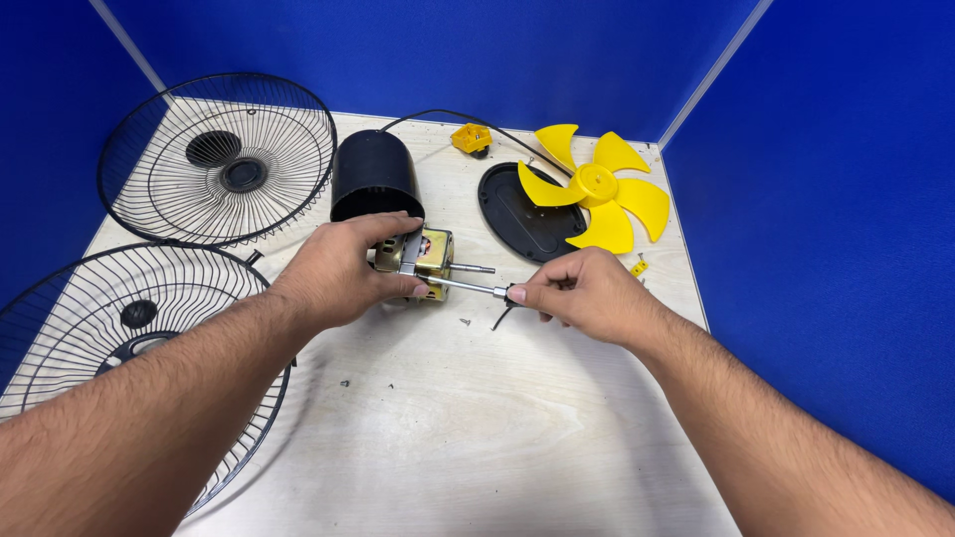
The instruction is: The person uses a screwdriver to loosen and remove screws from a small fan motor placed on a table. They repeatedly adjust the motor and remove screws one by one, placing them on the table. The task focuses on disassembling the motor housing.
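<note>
Near the middle of the counter point(448, 418), a little toward its far edge, the left hand point(343, 273) is clamped around the small fan motor point(426, 254), fingers curled over its top and thumb under its near side, holding it just above or on the surface; which, the view does not settle. From the motor two thin metal rods point toward the right edge of the counter: a shorter shaft point(473, 268) and, just nearer the person, a long screwdriver shank point(463, 286) running nearly level, left to right. The right hand point(587, 293) lies at the far end of that shank, fingers pinched together on the tool's small dark handle, so the tool's long axis spans the gap between the two hands. Behind the motor stands a black cylindrical housing point(373, 177); a yellow fan blade point(597, 186) rests on a black round plate point(517, 214) toward the far right corner, and two wire guards point(214, 159) lie along the left edge.
</note>
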